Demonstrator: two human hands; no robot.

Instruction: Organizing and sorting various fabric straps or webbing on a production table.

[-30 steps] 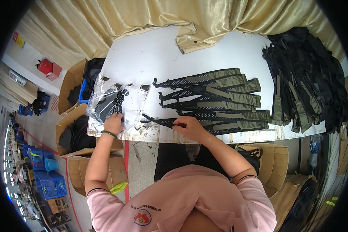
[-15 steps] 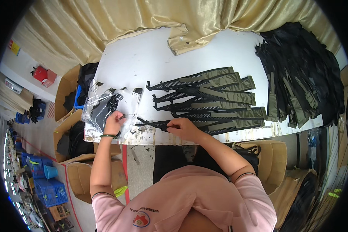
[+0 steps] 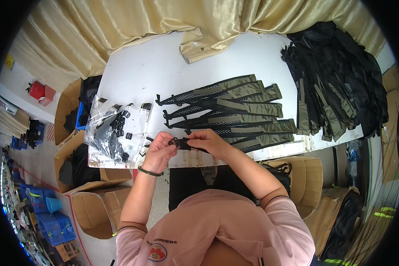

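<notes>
My left hand [image 3: 161,148] pinches a small black plastic buckle [image 3: 174,142] between thumb and fingers, near the table's front edge. Close against it, my right hand [image 3: 207,142] grips the black webbing end [image 3: 185,143] of a strap; whether the webbing passes through the buckle is too small to tell. The rest of that strap runs back under my right hand. Several olive and black mesh straps [image 3: 248,108] lie fanned out just beyond. On the left, a clear plastic bag [image 3: 103,133] lies with several loose black buckles [image 3: 119,126] on and around it.
A big heap of black and olive straps [image 3: 332,84] covers the table's right end. Gold curtains [image 3: 142,22] hang along the far side, one fold resting on the white table [image 3: 137,66]. Open cardboard boxes [image 3: 95,213] stand on the floor at left, another box [image 3: 308,181] at right.
My left hand has moved right from the bag, bringing a buckle to the strap end. My right hand has stayed near the same place, still on the strap. The whole view has shifted slightly.
</notes>
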